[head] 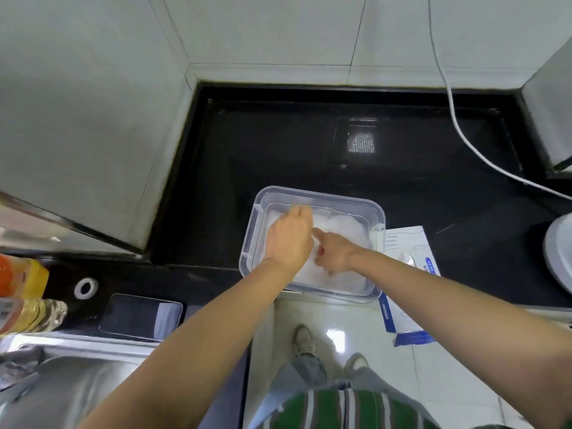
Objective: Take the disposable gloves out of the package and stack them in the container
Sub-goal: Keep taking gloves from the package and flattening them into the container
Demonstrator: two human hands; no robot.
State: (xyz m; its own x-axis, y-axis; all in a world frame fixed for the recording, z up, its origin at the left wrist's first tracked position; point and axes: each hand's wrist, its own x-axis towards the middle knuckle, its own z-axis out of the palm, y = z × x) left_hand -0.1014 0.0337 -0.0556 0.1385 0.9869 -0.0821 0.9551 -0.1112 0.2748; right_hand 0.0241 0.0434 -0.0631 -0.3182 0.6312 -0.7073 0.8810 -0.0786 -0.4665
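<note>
Filling clear rectangular container (378, 213): filmy gloves (345, 231)

We're in a home kitchen here: a glossy black countertop (278, 156) tucked into a corner of pale tiled walls (93, 103), a stainless steel sink (77, 385) at lower left, cooking-oil bottles (31, 315) beside it.

Pale grey tiled walls (278, 32) meet in the far corner. A shiny black counter (278, 144) lies below them, with a bright square of light (361, 142) on it. A white cord (455, 119) hangs down on the right. A metal sink (77, 391) sits near left. The near floor (349, 314) is pale and glossy.
</note>
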